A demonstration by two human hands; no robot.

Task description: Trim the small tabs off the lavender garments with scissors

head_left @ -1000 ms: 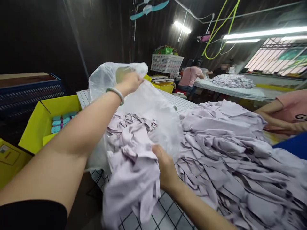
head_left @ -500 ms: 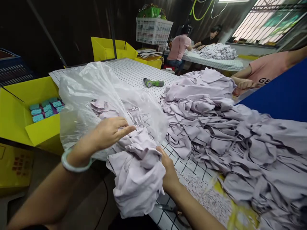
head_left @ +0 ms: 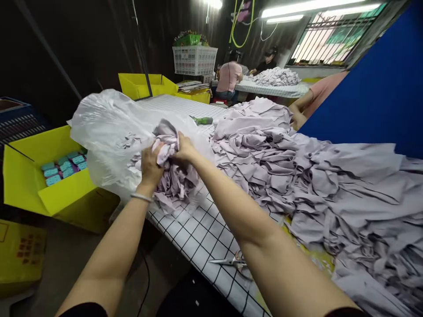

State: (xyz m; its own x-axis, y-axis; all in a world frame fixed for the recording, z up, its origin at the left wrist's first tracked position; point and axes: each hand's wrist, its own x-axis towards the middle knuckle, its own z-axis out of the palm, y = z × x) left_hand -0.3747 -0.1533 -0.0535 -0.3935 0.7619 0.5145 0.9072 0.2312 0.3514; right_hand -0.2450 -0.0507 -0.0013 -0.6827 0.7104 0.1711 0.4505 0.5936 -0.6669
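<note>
A crumpled bundle of pale lilac cloth [head_left: 168, 143] is gripped between my two hands at the mouth of a clear plastic bag [head_left: 102, 119]. My left hand [head_left: 152, 165] wraps its near left side, a pale bangle on the wrist. From the right, my right hand [head_left: 185, 149] closes on the same bundle, its fingertips partly hidden. More cloth pieces [head_left: 175, 185] lie below the hands at the bag's opening. To the right spreads a large heap of the same cloth [head_left: 274, 163].
Scissors [head_left: 231, 262] lie on the grid-patterned table [head_left: 194, 233] near its front edge. A green tool [head_left: 202, 120] is behind the bag. On the left stands a yellow box [head_left: 23, 171] holding blue-green blocks. A blue panel [head_left: 373, 97] rises at right; other people work beyond.
Both hands have moved forward with the cloth, from the table's front edge to the bag's opening. The scissors now show more fully, and the camera view has shifted.
</note>
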